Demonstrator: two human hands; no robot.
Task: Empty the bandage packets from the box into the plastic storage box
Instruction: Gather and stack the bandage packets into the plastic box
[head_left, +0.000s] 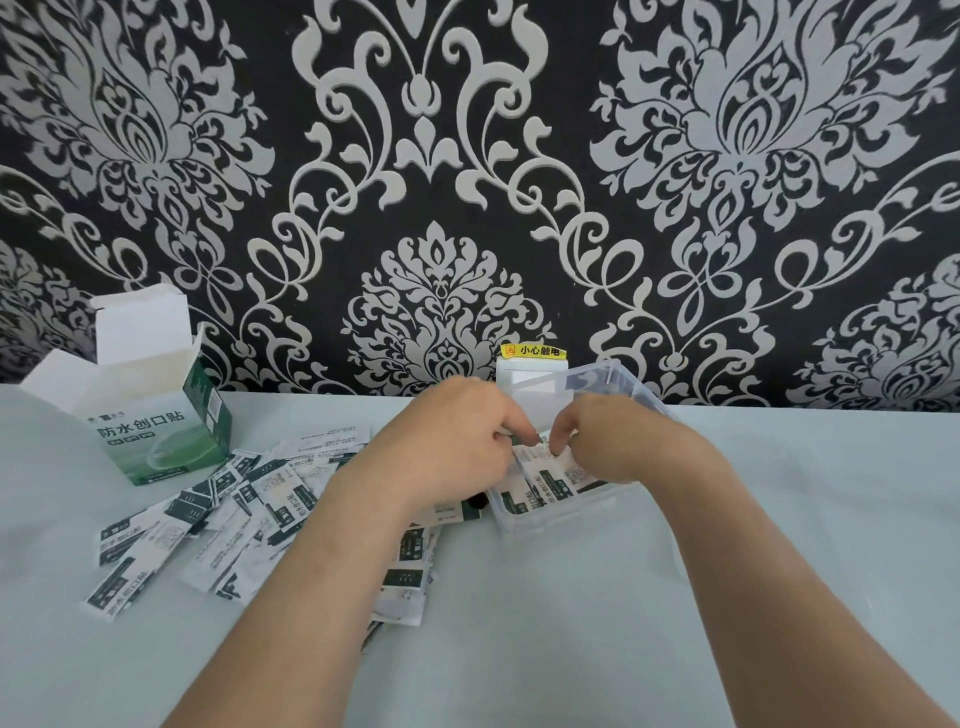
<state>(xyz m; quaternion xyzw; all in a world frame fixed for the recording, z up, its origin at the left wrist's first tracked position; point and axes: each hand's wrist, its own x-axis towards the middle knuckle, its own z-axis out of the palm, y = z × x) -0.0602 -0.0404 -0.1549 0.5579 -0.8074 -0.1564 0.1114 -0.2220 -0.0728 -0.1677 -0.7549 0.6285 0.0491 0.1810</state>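
Where packets (545, 488) lie in clear box (561, 518), print's white/dk green.

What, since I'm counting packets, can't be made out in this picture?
Head view only:
- Packets in the plastic storage box: left hand and right hand cover most; no count.
- Each hand's grip: fingertips curl out of sight.
- Loose packets on the table: left forearm covers some.
- Inside of the bandage box: its walls hide it.

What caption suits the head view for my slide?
The left hand and right hand hold bandage packets in the clear storage box; loose packets lie beside the open green carton.
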